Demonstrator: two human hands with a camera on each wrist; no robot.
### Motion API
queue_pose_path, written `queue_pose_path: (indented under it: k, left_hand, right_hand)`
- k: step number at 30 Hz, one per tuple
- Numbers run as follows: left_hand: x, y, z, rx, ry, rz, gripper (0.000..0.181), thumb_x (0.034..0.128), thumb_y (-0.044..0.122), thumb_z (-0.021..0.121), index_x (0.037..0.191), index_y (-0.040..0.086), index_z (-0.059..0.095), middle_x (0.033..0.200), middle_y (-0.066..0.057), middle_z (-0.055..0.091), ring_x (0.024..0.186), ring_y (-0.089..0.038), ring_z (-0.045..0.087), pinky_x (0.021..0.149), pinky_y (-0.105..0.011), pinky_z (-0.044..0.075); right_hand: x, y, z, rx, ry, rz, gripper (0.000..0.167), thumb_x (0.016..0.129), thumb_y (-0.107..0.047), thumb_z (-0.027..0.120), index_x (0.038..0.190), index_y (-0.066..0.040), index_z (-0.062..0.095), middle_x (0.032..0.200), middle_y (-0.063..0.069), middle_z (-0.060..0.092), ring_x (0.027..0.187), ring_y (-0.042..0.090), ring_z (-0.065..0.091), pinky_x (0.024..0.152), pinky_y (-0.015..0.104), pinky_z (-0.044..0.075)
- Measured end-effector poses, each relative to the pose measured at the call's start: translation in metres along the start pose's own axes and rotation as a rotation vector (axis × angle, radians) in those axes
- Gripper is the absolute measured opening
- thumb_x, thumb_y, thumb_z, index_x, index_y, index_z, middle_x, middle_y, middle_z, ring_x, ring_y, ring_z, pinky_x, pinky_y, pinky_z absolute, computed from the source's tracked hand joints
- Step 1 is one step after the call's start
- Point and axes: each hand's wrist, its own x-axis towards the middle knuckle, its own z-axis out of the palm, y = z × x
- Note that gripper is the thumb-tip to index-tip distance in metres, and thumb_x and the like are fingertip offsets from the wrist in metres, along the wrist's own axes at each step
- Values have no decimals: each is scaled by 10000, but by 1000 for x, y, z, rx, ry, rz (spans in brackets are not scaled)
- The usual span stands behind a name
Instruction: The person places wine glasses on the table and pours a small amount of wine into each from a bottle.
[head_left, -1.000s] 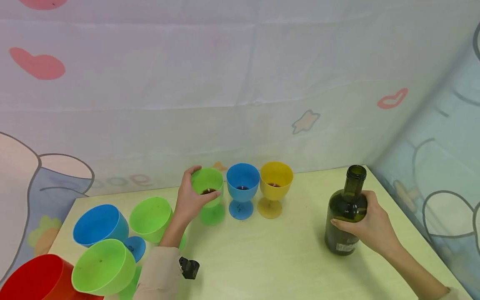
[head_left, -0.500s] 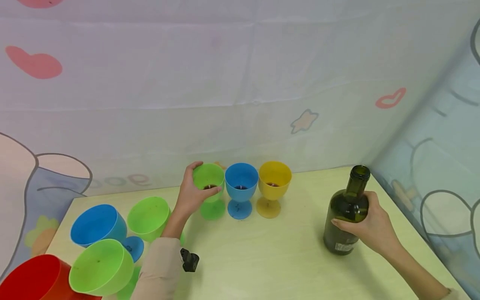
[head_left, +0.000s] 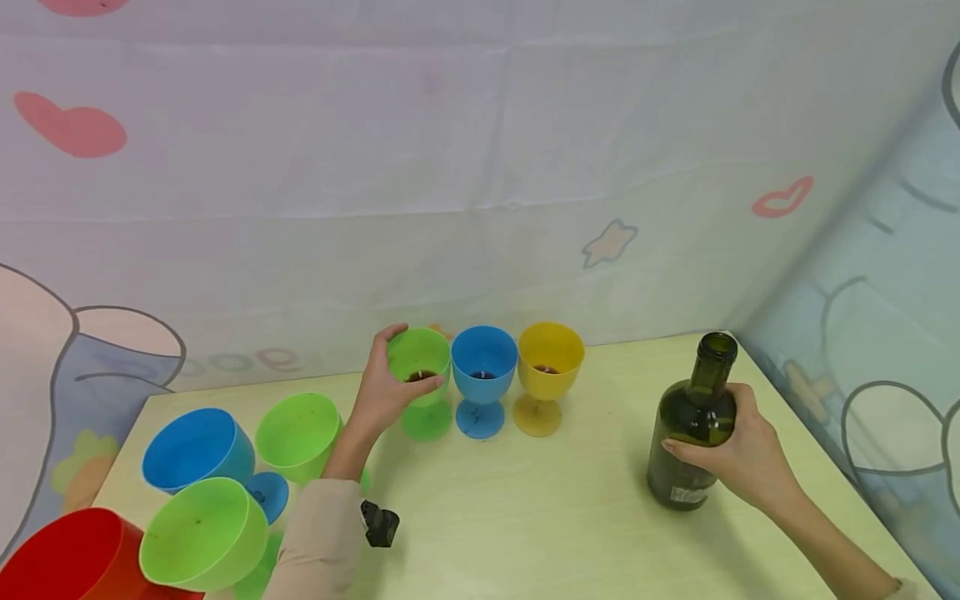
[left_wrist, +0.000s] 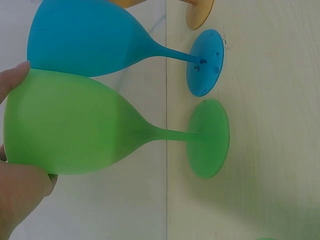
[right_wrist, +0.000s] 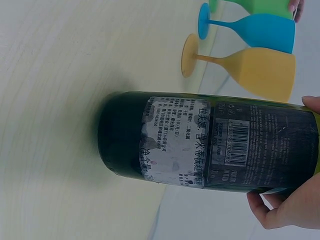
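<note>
Your left fingers [head_left: 381,343] grip a green cup [left_wrist: 85,122] round its bowl, likely for steadiness, a blue cup [head_left: 483,367] just right of them; your right fingers [head_left: 741,398] clasp the bottle [head_left: 684,417] below its neck.

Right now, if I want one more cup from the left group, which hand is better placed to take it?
The left hand, I think: it is close to an unheld green cup, though it must first release the held green cup. The right hand grips the bottle, farther away.
</note>
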Motion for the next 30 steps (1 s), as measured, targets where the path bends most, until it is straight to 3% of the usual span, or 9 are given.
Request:
queue_pose_path:
  k: [14, 20, 30]
  left_hand:
    - [-4, 1, -2, 4, -17, 8, 887, 725, 180, 776, 1415, 167, 218, 1415, -100, 283, 1238, -318, 328, 954, -532, 334]
    - [-7, 4, -4, 37, -23, -5, 924, 710, 231, 792, 1430, 193, 214, 1454, -85, 238, 1305, -306, 251, 983, -550, 289]
    - [-25, 21, -6, 113, 52, 3, 893, 724, 272, 778, 1428, 149, 244, 1480, -90, 180, 1343, -314, 168, 1000, -576, 240]
  right_hand:
    - [0, 1, 2, 2, 4, -19, 826, 664, -239, 817, 1220, 59, 284, 1012, 267, 542, 895, 413, 548, 695, 491, 427]
    - [0, 0, 2, 7, 0, -17, 824, 666, -240, 817, 1221, 57, 284, 1004, 267, 549, 887, 404, 555, 689, 491, 433]
    - [-1, 1, 2, 2, 8, -20, 821, 657, -231, 821, 1211, 54, 286, 991, 265, 553, 871, 398, 556, 669, 453, 426]
